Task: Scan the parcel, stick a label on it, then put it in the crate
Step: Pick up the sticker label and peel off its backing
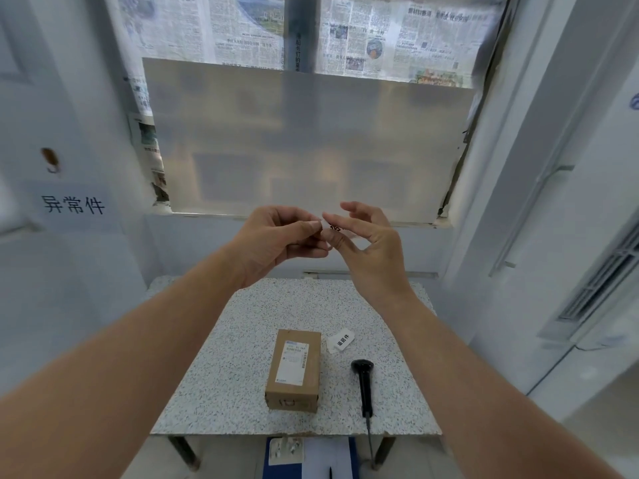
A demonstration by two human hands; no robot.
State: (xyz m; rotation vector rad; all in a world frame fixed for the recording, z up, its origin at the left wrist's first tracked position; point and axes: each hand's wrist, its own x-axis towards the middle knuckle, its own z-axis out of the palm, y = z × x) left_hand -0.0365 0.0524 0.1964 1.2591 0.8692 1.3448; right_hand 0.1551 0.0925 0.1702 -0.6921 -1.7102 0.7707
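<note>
Both bare forearms reach up and forward from the near corners, meeting high above the far edge of the table (221,357). The left hand (276,240) is curled, its thumb and forefinger pinched together on the left end of a small label (334,228) with dark print. The right hand (371,243) is turned palm-left with its fingers loosely spread; its thumb and a fingertip touch the right part of the same label, the other fingers apart and raised. How firmly the right hand grips cannot be told.

Below the hands, the parcel (295,369), a brown cardboard box with a white shipping sheet on top, lies flat near the middle of the speckled table, its long side running near to far. Just beside its far right corner lies a white paper slip (341,339) with three printed characters. To the right of the parcel a black handheld scanner (363,385) lies on the table, head toward the far side, its cable hanging over the near edge. Under the near edge of the table a blue crate (273,461) shows in part, with white items inside. On the left wall hangs a printed sign (73,204); newspaper (397,32) covers the window behind.
</note>
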